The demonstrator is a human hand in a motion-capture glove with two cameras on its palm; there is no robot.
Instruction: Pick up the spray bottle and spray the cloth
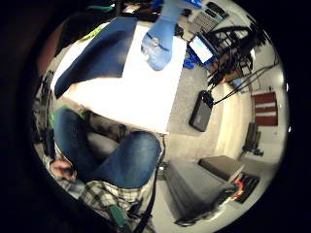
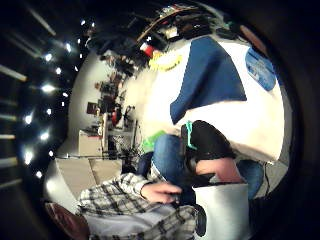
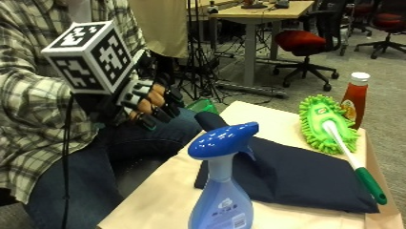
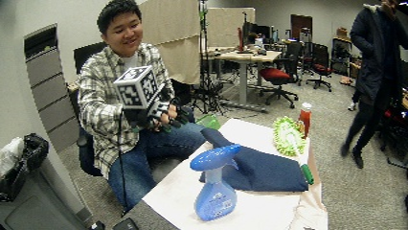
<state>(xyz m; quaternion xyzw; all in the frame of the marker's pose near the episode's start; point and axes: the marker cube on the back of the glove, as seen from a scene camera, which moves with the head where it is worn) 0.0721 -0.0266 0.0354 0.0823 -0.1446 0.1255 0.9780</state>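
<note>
A blue spray bottle [image 3: 222,191] stands upright at the near end of the white table [image 3: 158,191], untouched. Just behind it a dark navy cloth [image 3: 298,176] lies folded flat on the table. My gloved right hand [image 3: 149,100] hangs in the air over the person's lap, off the table's left edge and well short of the bottle. Its fingers are loosely curled and hold nothing. In the wide outside view the hand [image 4: 163,112] is above and left of the bottle [image 4: 215,191] and the cloth [image 4: 261,170]. The little finger side palm view shows the bottle [image 1: 158,41] and the cloth [image 1: 97,53] from above.
A green fluffy duster [image 3: 323,121] with a white and green handle lies along the cloth's far side. A red sauce bottle [image 3: 355,98] stands behind it. The person's legs are close to the table's left edge. Desks and a red office chair [image 3: 304,40] stand further back.
</note>
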